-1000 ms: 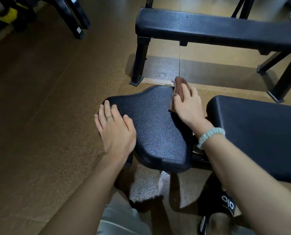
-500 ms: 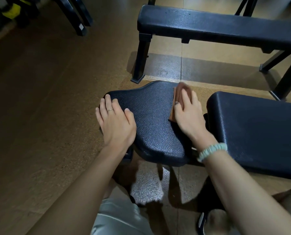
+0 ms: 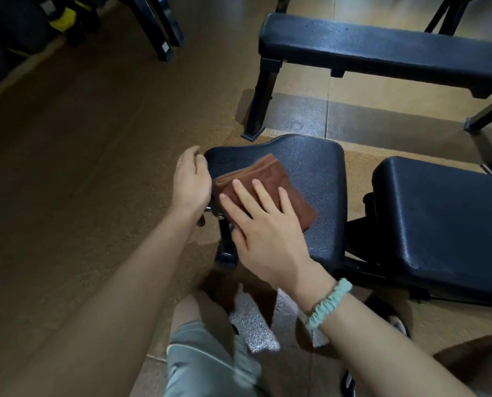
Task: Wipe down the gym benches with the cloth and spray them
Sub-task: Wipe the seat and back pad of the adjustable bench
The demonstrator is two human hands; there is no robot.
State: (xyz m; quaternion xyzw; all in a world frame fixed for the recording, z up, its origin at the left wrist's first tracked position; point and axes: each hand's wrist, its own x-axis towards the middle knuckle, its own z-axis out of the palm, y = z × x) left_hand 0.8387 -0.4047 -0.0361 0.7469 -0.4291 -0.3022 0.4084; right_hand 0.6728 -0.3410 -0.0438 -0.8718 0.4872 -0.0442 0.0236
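A folded brown cloth (image 3: 270,181) lies on the black seat pad (image 3: 316,179) of a gym bench in the middle of the view. My right hand (image 3: 264,230) presses flat on the cloth's near part, fingers spread. My left hand (image 3: 191,179) curls around the pad's left edge, a ring on one finger. The bench's long black back pad (image 3: 445,219) stretches to the right. No spray bottle is in view.
A second black flat bench (image 3: 382,50) stands behind on metal legs (image 3: 260,104). Dark equipment and a yellow object (image 3: 64,18) sit at the top left. Brown rubber flooring (image 3: 81,167) spreads to the left. My knee in grey shorts (image 3: 204,353) is below.
My right hand has slid the cloth from the pad's far right edge leftward to its left half. My left hand has shifted from lying flat on the pad to gripping its left edge.
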